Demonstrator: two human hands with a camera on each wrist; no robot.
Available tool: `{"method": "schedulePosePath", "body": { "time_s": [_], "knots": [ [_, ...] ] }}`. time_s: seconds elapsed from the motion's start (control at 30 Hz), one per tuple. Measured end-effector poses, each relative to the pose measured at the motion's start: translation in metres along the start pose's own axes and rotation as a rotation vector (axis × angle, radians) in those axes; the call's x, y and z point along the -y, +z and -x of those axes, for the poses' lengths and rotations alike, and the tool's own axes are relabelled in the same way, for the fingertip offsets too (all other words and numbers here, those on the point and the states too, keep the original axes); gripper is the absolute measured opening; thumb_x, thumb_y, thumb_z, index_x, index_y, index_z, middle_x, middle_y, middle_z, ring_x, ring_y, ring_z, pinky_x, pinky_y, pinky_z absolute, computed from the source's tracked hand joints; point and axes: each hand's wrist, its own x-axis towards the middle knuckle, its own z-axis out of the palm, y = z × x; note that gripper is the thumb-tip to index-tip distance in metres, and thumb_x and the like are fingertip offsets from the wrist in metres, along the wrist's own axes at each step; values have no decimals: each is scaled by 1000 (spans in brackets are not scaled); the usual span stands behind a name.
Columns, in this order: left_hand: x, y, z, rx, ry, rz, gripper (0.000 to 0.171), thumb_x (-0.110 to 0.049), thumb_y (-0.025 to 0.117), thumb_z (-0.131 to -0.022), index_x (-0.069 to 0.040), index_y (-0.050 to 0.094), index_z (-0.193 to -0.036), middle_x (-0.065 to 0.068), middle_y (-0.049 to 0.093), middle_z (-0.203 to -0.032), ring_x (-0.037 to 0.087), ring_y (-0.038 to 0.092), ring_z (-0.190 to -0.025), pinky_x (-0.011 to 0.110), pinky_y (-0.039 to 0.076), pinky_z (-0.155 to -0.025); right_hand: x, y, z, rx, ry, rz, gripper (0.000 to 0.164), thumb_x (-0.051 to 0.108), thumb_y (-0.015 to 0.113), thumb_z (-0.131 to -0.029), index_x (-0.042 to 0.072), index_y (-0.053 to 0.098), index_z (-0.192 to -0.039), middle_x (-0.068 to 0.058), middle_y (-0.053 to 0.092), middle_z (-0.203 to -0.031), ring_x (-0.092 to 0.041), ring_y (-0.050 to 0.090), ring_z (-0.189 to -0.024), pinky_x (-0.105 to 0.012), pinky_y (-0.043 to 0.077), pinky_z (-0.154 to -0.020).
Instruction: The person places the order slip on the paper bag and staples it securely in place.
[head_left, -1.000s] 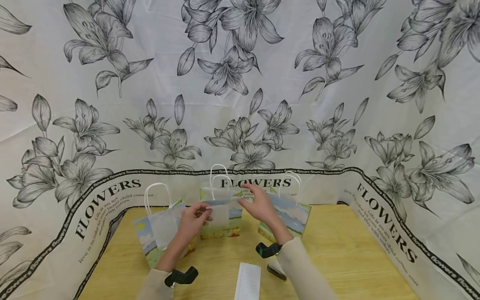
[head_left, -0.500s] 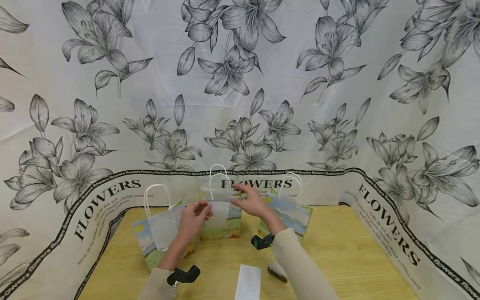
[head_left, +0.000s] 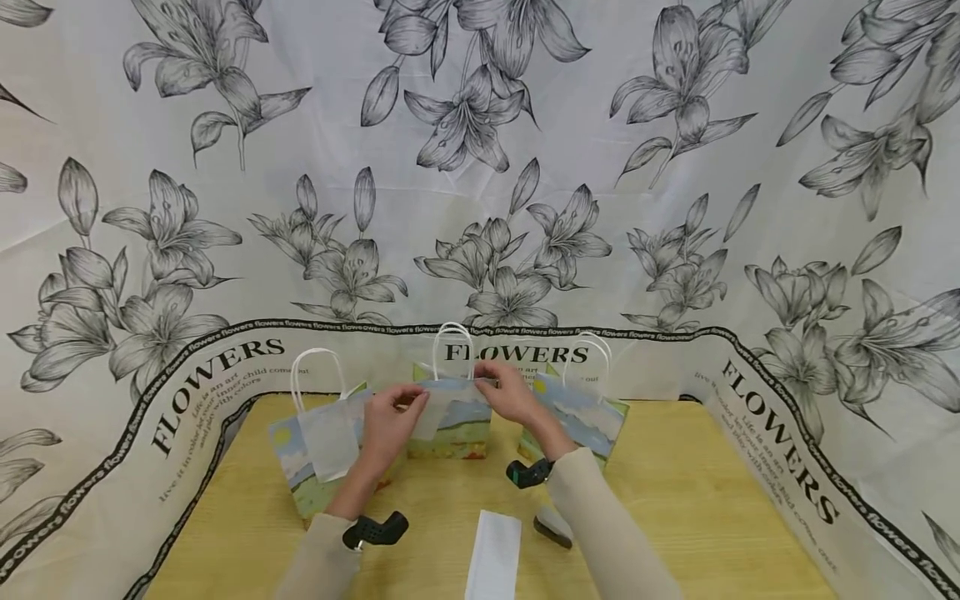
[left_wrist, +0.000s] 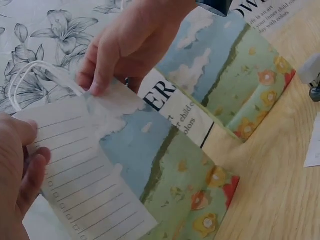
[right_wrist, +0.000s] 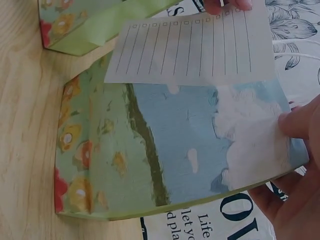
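In the middle of the table stands a paper gift bag (head_left: 465, 425) with a painted sky, meadow and flowers and white cord handles. My left hand (head_left: 390, 421) holds a lined sheet of paper (left_wrist: 95, 175) with small checkboxes by its edge, between thumb and fingers. The sheet lies over part of the bag's front, near the top edge. My right hand (head_left: 510, 396) pinches the bag's upper edge at its right corner, thumb (right_wrist: 292, 122) on the painted front and fingers behind.
A similar bag (head_left: 303, 479) with a white sheet on its front stands at left, and another bag (head_left: 585, 417) at right. Nearer on the table lie a white paper strip (head_left: 495, 550) and a small white-and-dark object (head_left: 552, 529). A flower-printed cloth (head_left: 510, 208) hangs behind.
My right hand has come in to the bag's top edge and now pinches it. The sheet in my left hand sits further left on the bag's front. The head view has tilted slightly down.
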Motion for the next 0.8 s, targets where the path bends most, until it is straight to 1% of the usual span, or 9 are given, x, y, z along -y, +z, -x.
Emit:
{"method": "schedulePosePath", "body": {
  "time_s": [0.07,0.17,0.3,0.4,0.5,0.6,0.63,0.73,0.8],
  "knots": [
    [0,3,-3,-26,2,19,6,-10,74,-88,-5,74,-90,4,71,-80,17,67,-69,24,53,-56,1,-1,-2,7,16,-8,16,8,52,-101,5,61,-114,-8,62,-113,-26,57,-110,-45,47,-88],
    [0,8,-2,-51,-43,87,6,-6,75,-86,-1,74,-90,8,71,-78,22,68,-65,21,52,-54,0,-1,-3,39,46,-27,20,7,50,-102,7,59,-119,-7,61,-119,-25,55,-115,-43,48,-89],
    [-1,14,-3,-69,-88,155,7,0,73,-85,5,72,-91,16,70,-78,33,68,-66,22,53,-57,0,2,-4,60,35,-24,33,4,49,-97,13,62,-126,-6,60,-127,-23,57,-84,-37,49,-72],
    [-10,13,-3,-73,-117,168,8,2,73,-85,8,70,-89,16,70,-77,31,68,-65,23,53,-57,6,0,-1,80,17,-10,34,2,52,-96,12,66,-124,-9,61,-127,-22,56,-76,-34,46,-66],
    [-9,13,-2,-62,-162,171,8,1,74,-85,6,68,-90,13,70,-78,25,68,-66,25,54,-58,7,-2,-1,111,6,-9,28,4,53,-96,8,69,-120,-11,62,-125,-22,61,-102,-35,50,-77],
    [-2,15,-2,-40,-200,154,18,-2,74,-86,1,66,-102,11,71,-81,23,69,-67,26,54,-59,7,-3,-1,143,-9,-17,27,3,53,-97,5,68,-119,-11,62,-124,-28,56,-116,-40,50,-86],
    [3,17,-3,-34,-205,141,23,-4,74,-86,-2,66,-108,9,71,-81,20,69,-67,26,54,-59,1,-1,-3,138,-16,-23,28,4,52,-96,7,69,-118,-9,63,-123,-26,57,-115,-39,50,-87],
    [2,17,-7,-4,-221,71,40,-7,74,-87,-5,61,-125,6,72,-81,18,69,-68,26,54,-60,0,-1,-5,132,-18,-37,28,2,52,-96,8,69,-117,-8,63,-123,-25,58,-113,-39,51,-85],
    [2,18,-7,16,-227,20,45,-9,75,-87,-6,61,-129,5,73,-81,17,69,-68,27,54,-60,-2,0,-3,133,-7,-42,28,2,52,-96,8,69,-117,-7,62,-123,-24,58,-112,-38,51,-83]
  ]
}}
